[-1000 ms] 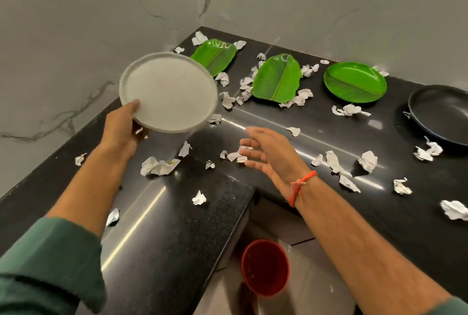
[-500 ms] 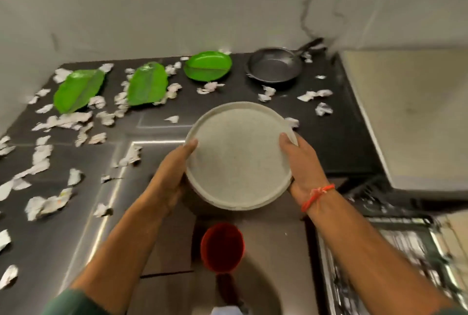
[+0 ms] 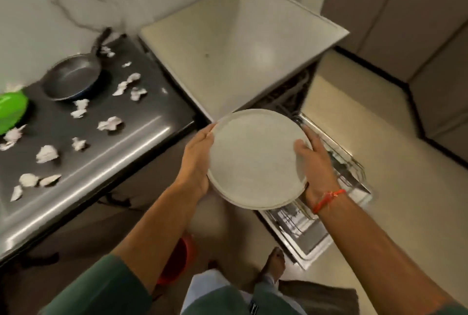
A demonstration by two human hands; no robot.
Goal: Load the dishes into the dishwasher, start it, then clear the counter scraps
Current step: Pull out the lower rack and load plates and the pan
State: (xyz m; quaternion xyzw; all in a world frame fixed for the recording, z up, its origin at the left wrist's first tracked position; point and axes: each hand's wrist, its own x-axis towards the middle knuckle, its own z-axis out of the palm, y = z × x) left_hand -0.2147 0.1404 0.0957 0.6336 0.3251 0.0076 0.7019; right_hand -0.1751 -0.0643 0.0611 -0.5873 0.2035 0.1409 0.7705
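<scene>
Plate [image 3: 255, 157], gripped at its rim by left hand [image 3: 196, 162] and right hand [image 3: 312, 162], has swung from counter [image 3: 101, 152] over dishwasher rack [image 3: 336, 162], ready for loading.

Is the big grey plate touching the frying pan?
Apart. The head view shows the grey plate held in the air by both hands, with bare black counter between it and the frying pan.

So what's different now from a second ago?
The grey plate went from over the counter to above the open dishwasher rack. The right hand joined the left hand in gripping its rim. The pan and paper scraps stayed put.
</scene>
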